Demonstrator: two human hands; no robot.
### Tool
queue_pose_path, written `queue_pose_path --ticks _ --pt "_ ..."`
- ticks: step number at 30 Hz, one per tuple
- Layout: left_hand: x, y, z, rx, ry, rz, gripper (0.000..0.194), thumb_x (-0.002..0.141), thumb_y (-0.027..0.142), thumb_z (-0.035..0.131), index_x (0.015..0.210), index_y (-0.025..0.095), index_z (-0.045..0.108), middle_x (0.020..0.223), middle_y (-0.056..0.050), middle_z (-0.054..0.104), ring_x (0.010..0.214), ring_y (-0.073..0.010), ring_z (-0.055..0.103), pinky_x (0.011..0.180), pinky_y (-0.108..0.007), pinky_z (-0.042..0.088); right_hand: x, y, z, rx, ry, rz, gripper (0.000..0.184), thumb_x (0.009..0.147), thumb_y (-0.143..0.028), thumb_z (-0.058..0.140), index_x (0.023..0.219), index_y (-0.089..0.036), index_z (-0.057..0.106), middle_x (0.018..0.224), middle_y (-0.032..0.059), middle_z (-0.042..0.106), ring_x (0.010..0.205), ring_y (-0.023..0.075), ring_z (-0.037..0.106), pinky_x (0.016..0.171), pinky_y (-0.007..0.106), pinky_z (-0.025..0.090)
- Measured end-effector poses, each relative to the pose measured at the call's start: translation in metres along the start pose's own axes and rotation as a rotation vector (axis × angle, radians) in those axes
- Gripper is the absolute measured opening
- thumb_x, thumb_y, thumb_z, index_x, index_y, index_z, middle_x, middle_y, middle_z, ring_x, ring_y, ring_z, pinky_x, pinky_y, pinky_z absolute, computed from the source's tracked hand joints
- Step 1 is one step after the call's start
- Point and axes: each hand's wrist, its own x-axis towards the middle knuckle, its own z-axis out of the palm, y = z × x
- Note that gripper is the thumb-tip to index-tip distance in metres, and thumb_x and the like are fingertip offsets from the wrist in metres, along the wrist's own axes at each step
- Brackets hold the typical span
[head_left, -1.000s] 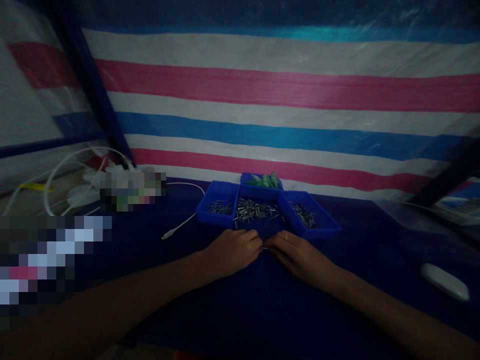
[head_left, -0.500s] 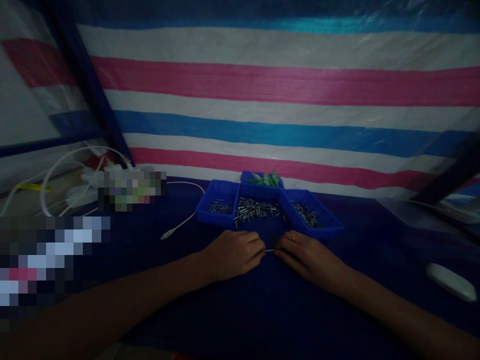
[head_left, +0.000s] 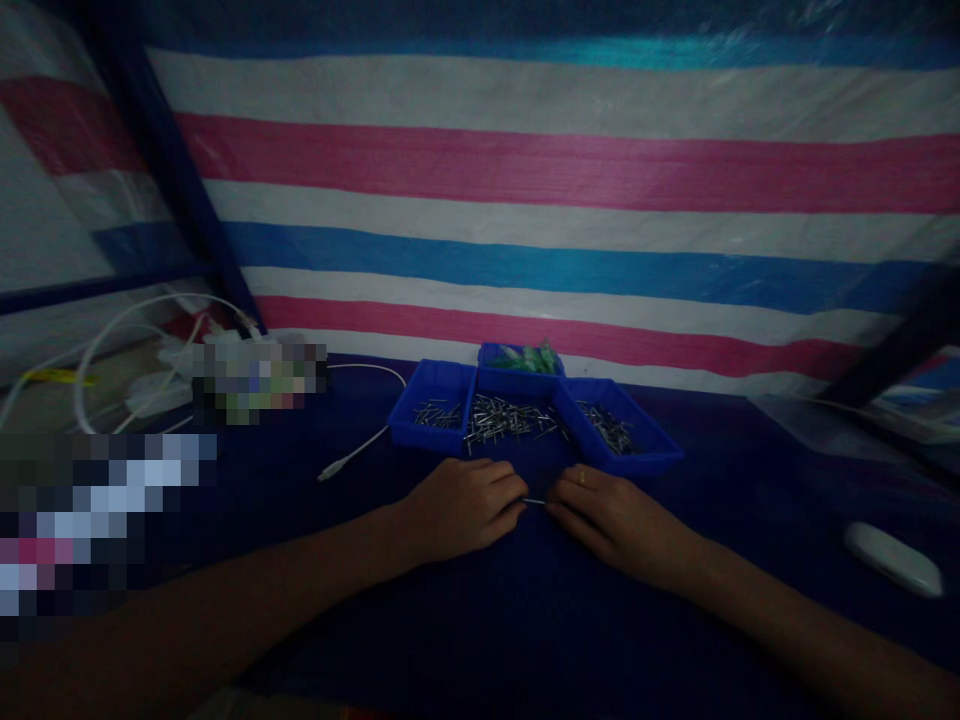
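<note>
A thin metal pin [head_left: 534, 501] spans the small gap between my two hands, just above or on the dark blue tabletop. My left hand [head_left: 472, 508] is closed in a pinch on its left end. At the other end, the fingers of my right hand [head_left: 607, 515], which wears a ring, pinch it too. Beyond the hands lies a loose pile of similar metal pins [head_left: 508, 418]. Blue bins flank the pile: a left bin [head_left: 429, 437] and a right bin [head_left: 652, 460], each with more pins inside. The fingertips hide both pin ends.
Behind the pile, a blue bin [head_left: 517, 378] holds green pieces [head_left: 529, 357]. A white cable [head_left: 352, 457] curves left of the bins, near a blurred cluster [head_left: 259, 380]. At the right lies a white rounded object [head_left: 892, 558]. A striped plastic sheet [head_left: 570, 170] closes off the back.
Both hands keep their pinch on the pin with hardly any movement. The whole view has shifted very slightly.
</note>
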Motion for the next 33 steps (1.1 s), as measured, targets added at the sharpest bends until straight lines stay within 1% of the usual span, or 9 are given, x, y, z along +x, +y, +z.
queue_pose_path --ticks 5,8,12,18,20,22,25,29,33 --pt "-0.0004 0.0013 -0.0005 -0.047 0.081 0.027 0.020 0.091 0.028 0.039 0.092 0.017 0.055 0.085 -0.001 0.058 0.077 -0.0128 0.056 0.066 -0.022 0.043 0.0008 -0.0005 0.0008 -0.008 0.005 -0.003 0.021 0.092 -0.021 0.036 0.080 -0.016 0.052 0.076 0.0040 0.053 0.068 0.0148 0.050 0.063 0.028 0.042" --pt "-0.0002 0.0017 -0.0005 -0.091 0.105 0.045 0.019 0.091 0.030 0.041 0.093 0.017 0.054 0.086 -0.001 0.059 0.079 -0.0127 0.056 0.067 -0.022 0.043 0.0013 -0.0007 0.0010 0.013 0.003 -0.002 0.021 0.093 -0.022 0.035 0.080 -0.017 0.051 0.075 0.0037 0.052 0.068 0.0148 0.050 0.064 0.028 0.042" --pt "0.0005 0.0009 -0.0002 -0.140 0.119 0.097 0.015 0.090 0.027 0.044 0.093 0.016 0.054 0.087 -0.001 0.060 0.080 -0.0120 0.055 0.068 -0.021 0.043 0.0025 -0.0023 0.0012 0.058 0.000 0.008 0.022 0.094 -0.022 0.033 0.079 -0.018 0.049 0.075 0.0029 0.052 0.069 0.0144 0.050 0.064 0.028 0.042" --pt "0.0000 0.0027 0.0024 -0.166 0.174 0.143 0.013 0.088 0.022 0.042 0.092 0.016 0.053 0.092 -0.002 0.059 0.083 -0.0119 0.055 0.071 -0.021 0.042 0.0036 -0.0060 0.0009 0.078 -0.010 -0.031 0.023 0.093 -0.023 0.033 0.081 -0.017 0.051 0.076 0.0039 0.053 0.070 0.0149 0.049 0.065 0.028 0.042" --pt "-0.0002 0.0037 0.0028 -0.164 0.168 0.126 0.011 0.083 0.020 0.044 0.090 0.016 0.052 0.090 -0.002 0.060 0.082 -0.0123 0.055 0.070 -0.021 0.042 0.0030 -0.0063 0.0002 0.087 -0.014 -0.021 0.021 0.093 -0.024 0.035 0.084 -0.016 0.053 0.077 0.0042 0.054 0.071 0.0153 0.050 0.065 0.029 0.043" --pt "-0.0001 0.0041 0.0024 -0.135 0.142 0.093 0.009 0.081 0.019 0.045 0.087 0.016 0.051 0.082 -0.001 0.059 0.076 -0.0123 0.055 0.065 -0.021 0.042 0.0021 -0.0059 -0.0009 0.099 -0.019 0.001 0.019 0.092 -0.024 0.037 0.087 -0.016 0.054 0.079 0.0044 0.055 0.073 0.0156 0.051 0.067 0.029 0.043" --pt "0.0010 0.0034 0.0010 -0.059 0.107 0.055 0.008 0.083 0.019 0.044 0.085 0.016 0.051 0.075 0.001 0.057 0.070 -0.0122 0.053 0.061 -0.022 0.041 0.0012 -0.0045 -0.0023 0.122 -0.017 0.044 0.016 0.091 -0.026 0.041 0.090 -0.017 0.054 0.080 0.0044 0.056 0.075 0.0159 0.053 0.068 0.029 0.043" --pt "0.0027 0.0015 -0.0001 0.029 0.075 0.059 0.011 0.088 0.021 0.042 0.088 0.016 0.052 0.079 -0.001 0.058 0.073 -0.0137 0.053 0.063 -0.023 0.041 0.0009 -0.0030 -0.0022 0.141 -0.006 0.077 0.017 0.090 -0.029 0.043 0.093 -0.017 0.055 0.082 0.0042 0.058 0.075 0.0154 0.054 0.068 0.029 0.044" --pt "0.0021 0.0002 0.0008 0.063 0.067 0.096 0.014 0.090 0.023 0.041 0.089 0.016 0.054 0.079 -0.001 0.058 0.073 -0.0143 0.053 0.063 -0.024 0.041 0.0012 -0.0029 -0.0016 0.135 -0.006 0.079 0.018 0.091 -0.027 0.041 0.090 -0.017 0.056 0.078 0.0031 0.058 0.072 0.0146 0.055 0.066 0.027 0.044"
